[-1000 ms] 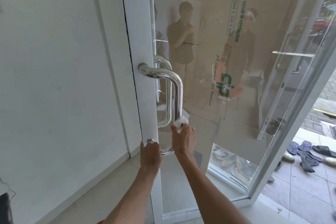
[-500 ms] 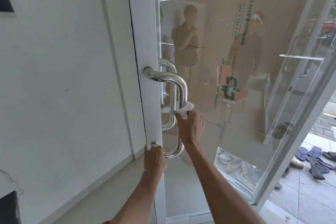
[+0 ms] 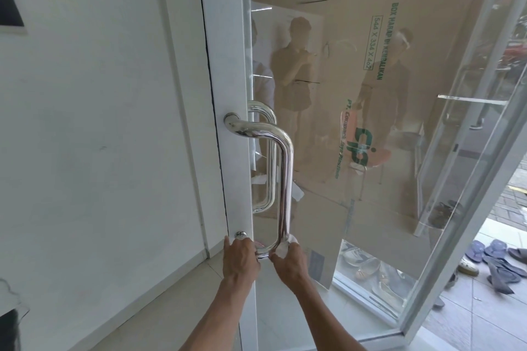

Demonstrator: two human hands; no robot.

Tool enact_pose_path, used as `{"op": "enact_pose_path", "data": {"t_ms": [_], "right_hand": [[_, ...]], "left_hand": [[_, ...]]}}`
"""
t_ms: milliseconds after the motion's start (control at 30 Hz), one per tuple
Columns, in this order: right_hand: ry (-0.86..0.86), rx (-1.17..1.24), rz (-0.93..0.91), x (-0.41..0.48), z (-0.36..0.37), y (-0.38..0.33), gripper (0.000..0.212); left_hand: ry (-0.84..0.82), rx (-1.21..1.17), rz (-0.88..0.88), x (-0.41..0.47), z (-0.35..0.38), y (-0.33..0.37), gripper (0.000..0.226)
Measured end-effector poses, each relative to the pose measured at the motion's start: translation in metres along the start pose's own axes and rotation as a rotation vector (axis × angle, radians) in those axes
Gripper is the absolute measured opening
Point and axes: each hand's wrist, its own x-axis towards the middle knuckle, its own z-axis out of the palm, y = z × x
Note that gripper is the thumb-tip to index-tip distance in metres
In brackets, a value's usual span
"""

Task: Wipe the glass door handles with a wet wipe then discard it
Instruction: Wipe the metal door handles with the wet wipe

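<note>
A chrome D-shaped handle point(image 3: 286, 174) is fixed to the white frame of an open glass door point(image 3: 370, 151). A second handle point(image 3: 269, 168) shows behind the glass on the other side. My right hand point(image 3: 288, 261) presses a white wet wipe point(image 3: 282, 248) around the near handle's lower bend. My left hand point(image 3: 239, 258) grips the door's edge at the lower mount, just under a small round chrome cap point(image 3: 240, 235). Part of the wipe is hidden in my fingers.
A white wall point(image 3: 99, 122) stands to the left of the door. Cardboard boxes point(image 3: 385, 37) show through the glass, with reflections of people. Shoes point(image 3: 368, 265) lie behind the glass, and sandals point(image 3: 496, 262) lie on the tiled floor at right.
My right hand slid up the handle's shaft with the wipe, then down to its lower bend. My left hand stayed at the lower mount.
</note>
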Motion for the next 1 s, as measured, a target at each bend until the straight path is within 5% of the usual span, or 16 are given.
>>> {"op": "enact_pose_path", "data": {"t_ms": [100, 333, 600, 1000], "right_hand": [[0.000, 0.132, -0.003, -0.006, 0.003, 0.000, 0.010], [0.095, 0.098, 0.053, 0.000, 0.006, 0.012, 0.003], [0.207, 0.114, 0.021, 0.009, -0.002, 0.000, 0.026], [0.232, 0.019, -0.202, 0.024, -0.035, -0.050, 0.028]], "left_hand": [[0.003, -0.006, 0.006, -0.002, -0.001, 0.001, 0.034], [-0.017, -0.011, 0.011, 0.002, 0.001, -0.001, 0.028], [-0.023, -0.008, 0.004, 0.004, 0.000, 0.000, 0.028], [-0.046, -0.042, 0.003, 0.009, -0.002, -0.003, 0.039]]}}
